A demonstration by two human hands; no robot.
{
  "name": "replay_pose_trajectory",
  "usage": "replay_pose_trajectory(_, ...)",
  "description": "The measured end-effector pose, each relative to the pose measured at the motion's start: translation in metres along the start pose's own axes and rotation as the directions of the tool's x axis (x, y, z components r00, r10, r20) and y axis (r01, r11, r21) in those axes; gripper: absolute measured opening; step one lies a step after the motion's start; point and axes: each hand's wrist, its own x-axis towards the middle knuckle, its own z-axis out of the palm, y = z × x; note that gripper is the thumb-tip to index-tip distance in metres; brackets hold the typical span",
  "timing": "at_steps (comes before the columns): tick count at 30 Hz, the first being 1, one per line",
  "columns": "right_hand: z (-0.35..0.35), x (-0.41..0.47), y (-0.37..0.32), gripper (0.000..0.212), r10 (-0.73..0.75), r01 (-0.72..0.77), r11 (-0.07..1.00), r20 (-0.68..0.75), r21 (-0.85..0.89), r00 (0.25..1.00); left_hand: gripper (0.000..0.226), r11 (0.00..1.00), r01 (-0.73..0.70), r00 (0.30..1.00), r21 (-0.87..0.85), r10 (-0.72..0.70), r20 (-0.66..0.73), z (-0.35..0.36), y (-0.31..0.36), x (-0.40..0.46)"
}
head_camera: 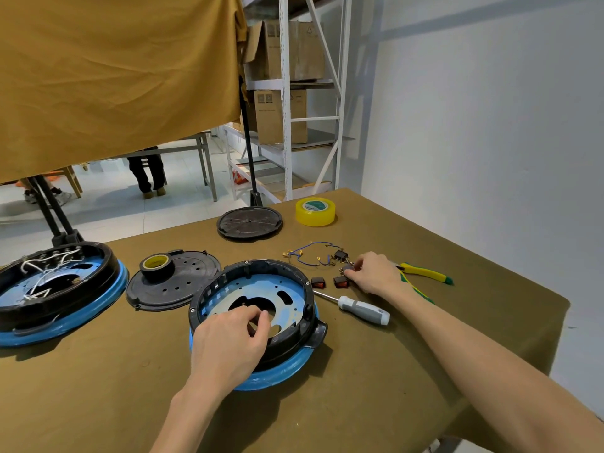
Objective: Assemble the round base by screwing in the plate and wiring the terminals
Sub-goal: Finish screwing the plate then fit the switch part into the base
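Now the base (258, 318) sits under the left hand (228, 341), whose curled fingers reach onto the plate (258, 291) inside it. Beyond the base, the right hand (376, 273) pinches a small switch (347, 269) beside the wires (310, 253). A screwdriver (359, 308) lies just near of that hand, pliers (425, 273) just right.

Looks like small workshop/storeroom: metal shelving (287, 103) with cardboard boxes (281, 116) far back, cloth-covered workbench (392, 371) near, screwdriver (359, 308), pliers (425, 273), tape rolls (315, 211) lying around.
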Motion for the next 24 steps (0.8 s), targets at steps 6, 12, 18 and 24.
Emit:
replay_pose_trajectory(6,-0.003,0.004,0.003,0.018,-0.105,0.096,0.984,0.057,0.152,0.993,0.047,1.000,0.002,1.000,0.000,-0.002,0.000,0.001,0.001,0.001)
replay_pose_trajectory(12,0.004,-0.010,0.004,0.015,-0.200,0.200,0.980,-0.054,-0.004,0.978,0.046,1.000,-0.002,1.000,-0.008,0.002,-0.001,0.001,0.000,0.000)
replay_pose_trajectory(18,-0.003,-0.029,-0.002,0.018,-0.142,0.150,0.967,-0.053,0.208,0.989,0.047,1.000,0.006,1.000,-0.013,-0.006,0.010,0.002,0.000,0.000)
replay_pose_trajectory(24,-0.010,-0.077,-0.053,0.023,-0.162,0.049,0.759,0.115,0.649,0.980,0.049,0.997,0.053,0.999,-0.060,-0.053,0.000,0.000,0.007,-0.001)
